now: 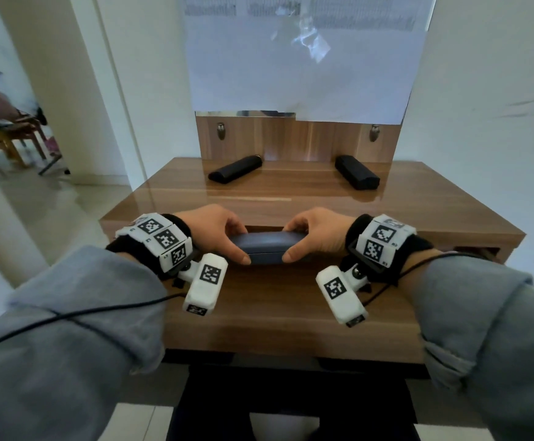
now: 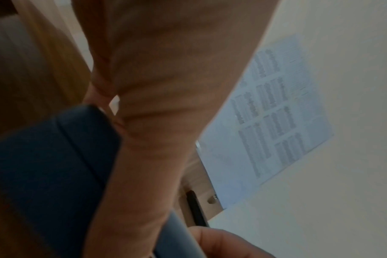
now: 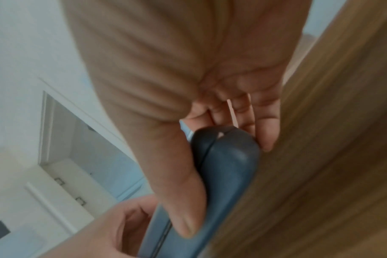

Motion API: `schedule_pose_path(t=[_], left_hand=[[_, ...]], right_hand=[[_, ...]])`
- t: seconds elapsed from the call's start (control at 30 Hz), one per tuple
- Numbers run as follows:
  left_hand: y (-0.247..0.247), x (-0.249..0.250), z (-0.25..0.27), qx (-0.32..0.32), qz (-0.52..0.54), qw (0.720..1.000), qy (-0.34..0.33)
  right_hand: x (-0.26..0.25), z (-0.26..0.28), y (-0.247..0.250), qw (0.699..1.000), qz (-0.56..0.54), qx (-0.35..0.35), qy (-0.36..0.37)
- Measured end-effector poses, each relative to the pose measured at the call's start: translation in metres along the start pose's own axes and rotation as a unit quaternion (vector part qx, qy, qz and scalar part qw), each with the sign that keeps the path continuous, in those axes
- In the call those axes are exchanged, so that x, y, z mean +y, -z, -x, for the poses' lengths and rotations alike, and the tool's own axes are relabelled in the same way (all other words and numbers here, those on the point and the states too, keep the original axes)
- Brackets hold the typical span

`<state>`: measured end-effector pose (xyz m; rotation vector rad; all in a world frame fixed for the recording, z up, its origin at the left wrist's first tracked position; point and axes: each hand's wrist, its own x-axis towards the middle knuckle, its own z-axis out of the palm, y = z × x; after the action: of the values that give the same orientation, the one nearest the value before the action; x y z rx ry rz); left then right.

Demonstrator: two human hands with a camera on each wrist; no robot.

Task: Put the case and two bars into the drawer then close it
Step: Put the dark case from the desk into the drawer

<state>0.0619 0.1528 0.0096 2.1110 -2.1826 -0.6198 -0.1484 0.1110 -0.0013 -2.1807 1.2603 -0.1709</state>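
Both hands hold a dark blue hard case by its ends, level, just in front of the table top's edge and over the pulled-out wooden drawer. My left hand pinches the case's left end between thumb and fingers. My right hand pinches the right end the same way. In the wrist views the case shows its closed seam, with a thumb lying along it. Two black bars lie at the back of the table top, one at the left and one at the right.
A wooden back panel with two metal knobs rises behind the bars. A large paper sheet hangs on the wall above it. A doorway with a wooden chair opens at the left. Cables trail from both wrist cameras.
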Motion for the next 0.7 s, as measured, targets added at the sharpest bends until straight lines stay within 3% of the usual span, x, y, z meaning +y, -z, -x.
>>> schedule_pose_path(t=[0.37, 0.7], left_hand=[[-0.019, -0.083, -0.008, -0.028, -0.014, 0.997, 0.070], [-0.030, -0.125, -0.036, -0.025, -0.042, 0.993, 0.103]], right_hand=[[-0.033, -0.068, -0.067, 0.993, 0.064, -0.101, 0.006], [-0.043, -0.116, -0.100, 0.993, 0.064, -0.099, 0.002]])
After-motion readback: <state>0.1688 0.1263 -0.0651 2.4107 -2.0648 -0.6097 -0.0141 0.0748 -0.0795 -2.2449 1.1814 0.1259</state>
